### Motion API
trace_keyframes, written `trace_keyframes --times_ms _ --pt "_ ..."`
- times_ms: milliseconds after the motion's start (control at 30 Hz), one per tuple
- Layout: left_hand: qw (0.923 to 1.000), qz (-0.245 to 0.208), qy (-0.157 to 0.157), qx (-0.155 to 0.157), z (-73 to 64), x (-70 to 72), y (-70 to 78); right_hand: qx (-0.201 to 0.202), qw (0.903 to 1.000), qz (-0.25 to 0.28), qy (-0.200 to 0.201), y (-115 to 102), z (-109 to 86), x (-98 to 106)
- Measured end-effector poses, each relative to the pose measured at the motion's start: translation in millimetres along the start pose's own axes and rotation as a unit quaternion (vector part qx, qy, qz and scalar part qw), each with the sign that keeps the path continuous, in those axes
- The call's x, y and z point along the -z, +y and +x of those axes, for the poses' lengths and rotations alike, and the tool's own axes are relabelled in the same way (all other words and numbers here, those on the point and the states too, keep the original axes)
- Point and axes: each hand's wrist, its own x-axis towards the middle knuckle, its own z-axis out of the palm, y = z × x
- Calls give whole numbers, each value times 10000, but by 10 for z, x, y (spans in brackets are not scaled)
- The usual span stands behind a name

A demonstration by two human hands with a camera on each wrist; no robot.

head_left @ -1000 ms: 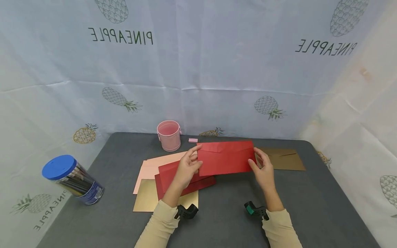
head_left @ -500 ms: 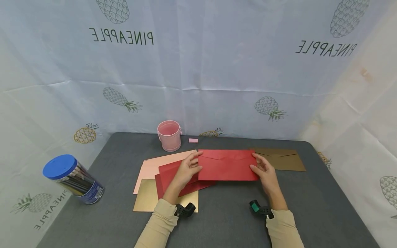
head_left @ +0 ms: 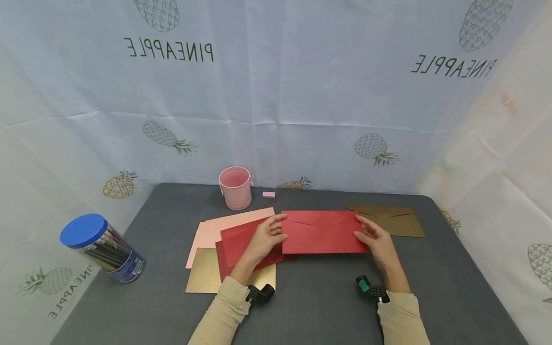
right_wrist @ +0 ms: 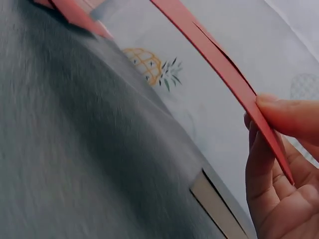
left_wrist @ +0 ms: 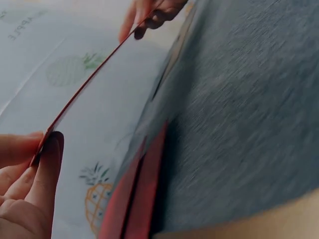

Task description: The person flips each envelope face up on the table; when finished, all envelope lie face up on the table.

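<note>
A red envelope (head_left: pixel 323 233) is held up off the table, its flap side toward me. My left hand (head_left: pixel 266 239) pinches its left end between thumb and fingers; the left wrist view shows the envelope (left_wrist: pixel 82 89) nearly edge-on. At the right end, my right hand (head_left: pixel 378 244) pinches it the same way, thumb in front, as the right wrist view also shows. Below and left of it lie more red envelopes (head_left: pixel 241 235), partly hidden by my left hand. They overlap pink envelopes (head_left: pixel 202 237) and a gold envelope (head_left: pixel 202 275). A brown envelope (head_left: pixel 396 221) lies on the right.
On the dark grey table (head_left: pixel 310 306), a pink bucket (head_left: pixel 235 191) and a small pink block (head_left: pixel 269 195) stand near the back edge. A clear jar of pencils with a blue lid (head_left: pixel 103 247) is at the left. A pineapple-print cloth (head_left: pixel 276 96) hangs behind.
Both hands have lowered the red envelope toward the table and shifted it slightly right. More of the brown envelope's left part now shows. The lying envelopes have stayed put.
</note>
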Motion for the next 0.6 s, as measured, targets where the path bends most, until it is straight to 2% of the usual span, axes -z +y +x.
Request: trace_keyframes --times_ms 133,333,467,600 --pt "9999 -24 -4 125 -15 -210 -23 -163 9984 -536 -74 49 -100 185" --pt "9991 18 48 425 -24 -663 45 -455 9926 -1127 -32 122 -282 563" --pt "9986 86 70 519 93 -985 23 -658 9871 -1449 162 178 -367 844" --pt "9967 112 255 764 298 -1267 -114 -819 9799 -1782 362 229 -368 1090"
